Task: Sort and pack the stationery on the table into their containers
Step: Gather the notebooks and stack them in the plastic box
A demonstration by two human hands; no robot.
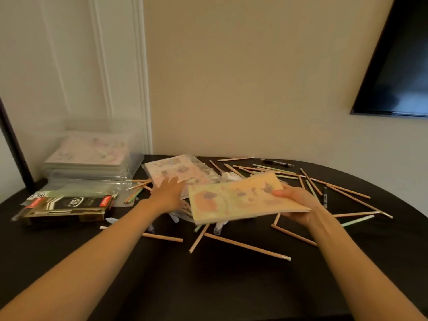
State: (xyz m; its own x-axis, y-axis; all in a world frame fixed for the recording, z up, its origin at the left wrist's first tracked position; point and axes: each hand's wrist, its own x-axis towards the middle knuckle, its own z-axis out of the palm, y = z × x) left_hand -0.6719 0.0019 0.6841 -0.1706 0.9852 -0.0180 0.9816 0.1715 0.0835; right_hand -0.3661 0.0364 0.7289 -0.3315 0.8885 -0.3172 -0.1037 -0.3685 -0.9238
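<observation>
My right hand [295,200] grips the right edge of a yellow-orange illustrated notebook [240,198], holding it lifted and tilted above the dark table [208,286]. My left hand [169,191] reaches forward with straight fingers and rests on a pinkish illustrated notebook [176,170] lying flat behind it. Several wooden pencils [245,245] lie scattered over the table, some under the lifted notebook. A clear plastic box [92,156] at the back left holds a stack of similar notebooks. A black and gold pen box [69,208] lies in front of it.
Dark pens [276,162] lie near the table's far edge and another pen [325,193] lies right of my right hand. A cream wall stands behind the table, a black screen [398,66] hangs at the upper right, and the table edge curves at the right.
</observation>
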